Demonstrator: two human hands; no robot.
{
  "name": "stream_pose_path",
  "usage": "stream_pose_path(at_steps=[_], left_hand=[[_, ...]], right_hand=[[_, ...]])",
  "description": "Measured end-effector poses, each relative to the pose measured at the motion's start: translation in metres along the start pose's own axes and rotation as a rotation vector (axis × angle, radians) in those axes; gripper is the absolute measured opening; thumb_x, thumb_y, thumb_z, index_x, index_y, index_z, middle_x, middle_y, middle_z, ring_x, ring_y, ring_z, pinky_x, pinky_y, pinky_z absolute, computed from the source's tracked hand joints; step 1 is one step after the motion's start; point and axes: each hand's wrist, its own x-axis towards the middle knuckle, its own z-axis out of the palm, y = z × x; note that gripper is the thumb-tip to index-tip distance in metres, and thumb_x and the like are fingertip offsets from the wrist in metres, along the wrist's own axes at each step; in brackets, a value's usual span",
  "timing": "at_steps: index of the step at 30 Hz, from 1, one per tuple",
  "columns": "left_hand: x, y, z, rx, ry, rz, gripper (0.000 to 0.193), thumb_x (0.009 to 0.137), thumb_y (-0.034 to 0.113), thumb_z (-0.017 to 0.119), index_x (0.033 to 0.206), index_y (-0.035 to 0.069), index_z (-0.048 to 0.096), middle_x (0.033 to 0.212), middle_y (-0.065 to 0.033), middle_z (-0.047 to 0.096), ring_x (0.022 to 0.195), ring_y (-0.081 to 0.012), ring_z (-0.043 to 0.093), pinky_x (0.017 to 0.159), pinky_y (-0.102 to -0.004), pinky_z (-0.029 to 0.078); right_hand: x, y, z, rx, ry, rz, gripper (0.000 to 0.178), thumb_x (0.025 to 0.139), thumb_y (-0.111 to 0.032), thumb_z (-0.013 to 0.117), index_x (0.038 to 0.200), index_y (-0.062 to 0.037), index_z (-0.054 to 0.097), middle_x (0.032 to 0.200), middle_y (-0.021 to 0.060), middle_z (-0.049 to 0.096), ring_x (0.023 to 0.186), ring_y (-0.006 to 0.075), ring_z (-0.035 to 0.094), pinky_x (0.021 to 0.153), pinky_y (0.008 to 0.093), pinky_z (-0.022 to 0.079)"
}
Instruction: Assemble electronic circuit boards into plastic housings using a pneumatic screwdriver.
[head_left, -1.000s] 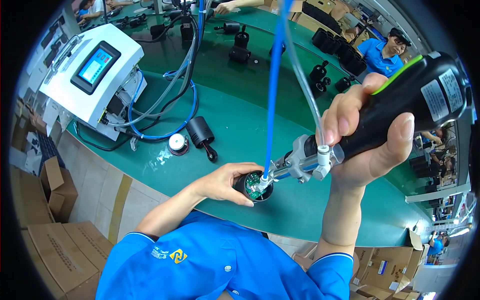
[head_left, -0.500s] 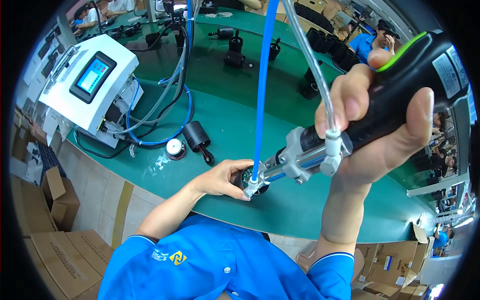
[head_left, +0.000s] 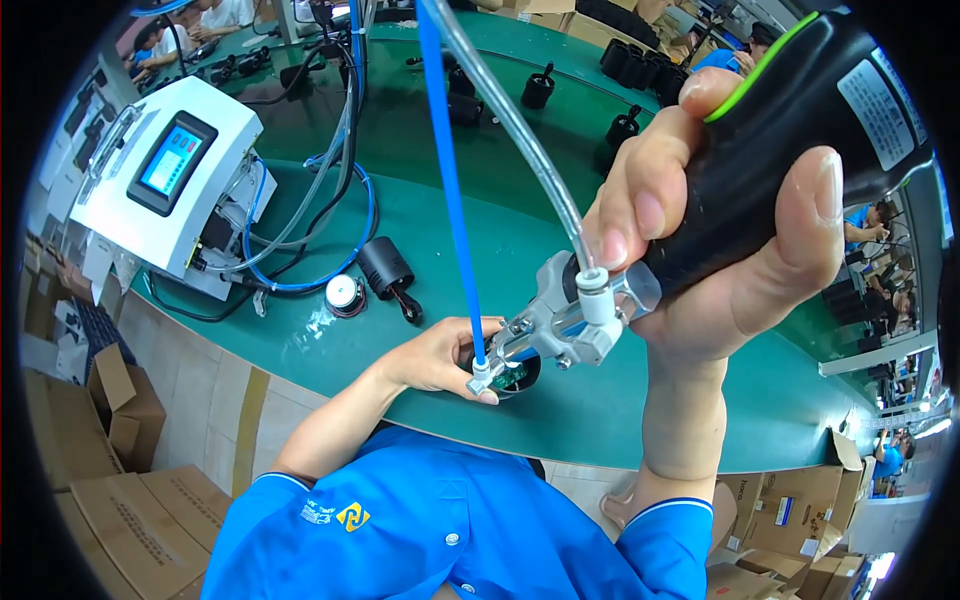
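My left hand (head_left: 430, 360) is closed around a short black cylindrical housing (head_left: 534, 378) on the table near its front edge. Inside the housing's open top a green circuit board (head_left: 510, 377) shows in part. My right hand (head_left: 740, 290) grips a large black power screwdriver (head_left: 770, 130) with a green strip, tilted down to the left. Its metal nozzle (head_left: 560, 335) reaches over the housing, with the end beside my left thumb. A blue tube (head_left: 450, 180) and a clear hose (head_left: 520, 125) join the nozzle. The driver's tip is hidden, so contact cannot be told.
A white machine with a touchscreen (head_left: 225, 125) stands left, trailing coiled tubes and cables. Beside my left hand lie a black cylinder with wires (head_left: 384, 266) and a round white-topped part (head_left: 344, 294). Black cylinders (head_left: 538, 88) stand farther back. Cardboard boxes (head_left: 130, 410) and other people surround the table.
My right hand and the screwdriver have shifted left, and the nozzle end now lies closer to my left thumb. More of the circuit board shows. The whole view has moved slightly.
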Motion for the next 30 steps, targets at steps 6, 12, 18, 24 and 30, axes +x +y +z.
stream_pose_path(at_steps=[6, 12, 18, 24, 30], left_hand=[[0.002, -0.005, -0.008, 0.136, -0.069, -0.072, 0.052, 0.057, -0.002, 0.074, 0.106, 0.001, 0.056, 0.089, -0.0003, 0.055, 0.07, -0.0085, 0.044, 0.063, -0.0178, 0.035], [0.001, 0.005, -0.001, 0.044, -0.056, -0.087, 0.05, 0.058, -0.002, 0.073, 0.106, 0.001, 0.057, 0.09, -0.0004, 0.055, 0.07, -0.0088, 0.045, 0.062, -0.0181, 0.036], [-0.001, -0.012, -0.008, -0.018, -0.088, -0.087, 0.051, 0.058, -0.002, 0.073, 0.107, 0.002, 0.056, 0.091, -0.0008, 0.055, 0.071, -0.0091, 0.046, 0.064, -0.0185, 0.037], [0.004, -0.002, 0.0, 0.033, -0.157, -0.046, 0.053, 0.059, -0.003, 0.072, 0.109, 0.002, 0.055, 0.09, -0.0004, 0.056, 0.072, -0.0096, 0.047, 0.067, -0.0193, 0.038], [0.0, 0.017, 0.006, 0.135, 0.036, -0.052, 0.056, 0.06, -0.001, 0.073, 0.111, 0.001, 0.053, 0.096, -0.003, 0.056, 0.079, -0.0124, 0.05, 0.073, -0.0218, 0.04]], right_hand=[[0.0, 0.0, 0.002, 0.004, -0.039, 0.017, 0.054, 0.085, -0.05, 0.041, 0.11, -0.002, 0.046, 0.058, 0.0067, 0.049, 0.042, 0.0151, 0.05, 0.036, 0.0229, 0.041], [0.001, -0.001, 0.0, 0.009, -0.095, 0.023, 0.056, 0.085, -0.051, 0.042, 0.11, -0.0021, 0.046, 0.057, 0.0071, 0.049, 0.041, 0.0153, 0.05, 0.035, 0.0228, 0.041], [-0.004, 0.009, 0.008, 0.079, 0.006, -0.02, 0.058, 0.084, -0.053, 0.043, 0.111, -0.0011, 0.046, 0.056, 0.0072, 0.049, 0.04, 0.0153, 0.05, 0.034, 0.0224, 0.04], [-0.007, 0.002, 0.001, -0.104, 0.017, -0.018, 0.058, 0.085, -0.051, 0.042, 0.111, 0.0004, 0.045, 0.057, 0.0069, 0.049, 0.041, 0.0152, 0.05, 0.035, 0.0226, 0.04], [0.002, -0.015, -0.005, -0.163, -0.032, -0.01, 0.056, 0.086, -0.047, 0.041, 0.112, 0.0016, 0.044, 0.06, 0.0062, 0.048, 0.044, 0.015, 0.05, 0.037, 0.0238, 0.041]])
